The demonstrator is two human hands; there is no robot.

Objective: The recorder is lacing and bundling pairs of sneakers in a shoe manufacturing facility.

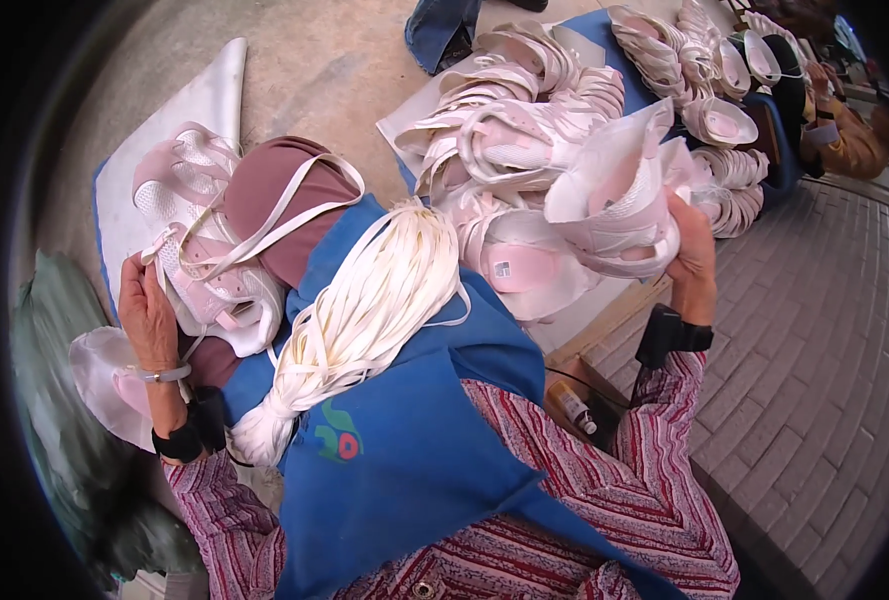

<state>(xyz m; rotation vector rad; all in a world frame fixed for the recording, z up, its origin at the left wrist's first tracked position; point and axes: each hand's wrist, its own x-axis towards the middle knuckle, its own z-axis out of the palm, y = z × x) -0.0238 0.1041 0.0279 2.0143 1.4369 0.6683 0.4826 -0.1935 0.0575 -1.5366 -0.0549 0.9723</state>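
Note:
My left hand (pixel 147 315) is closed, its fingertips pinched at the edge of a pink-and-white mesh shoe upper (pixel 219 290). A white shoelace (pixel 289 215) runs from that upper across a mauve rounded pad (pixel 274 195). At the right, my right hand (pixel 694 255) grips another pale pink shoe upper (pixel 614 215), raised over a pile; its fingers are partly hidden behind it. Across my lap, on a blue apron (pixel 394 450), lies a thick bundle of white shoelaces (pixel 374 300), gathered at its lower end.
Stacked shoe uppers (pixel 524 130) fill the board ahead on the right, with further stacks (pixel 679 50) beyond. Another upper (pixel 179 175) rests on a white sheet (pixel 222 95) at left. A green bag (pixel 74 390) stands far left. A small bottle (pixel 571 405) sits beside my right forearm.

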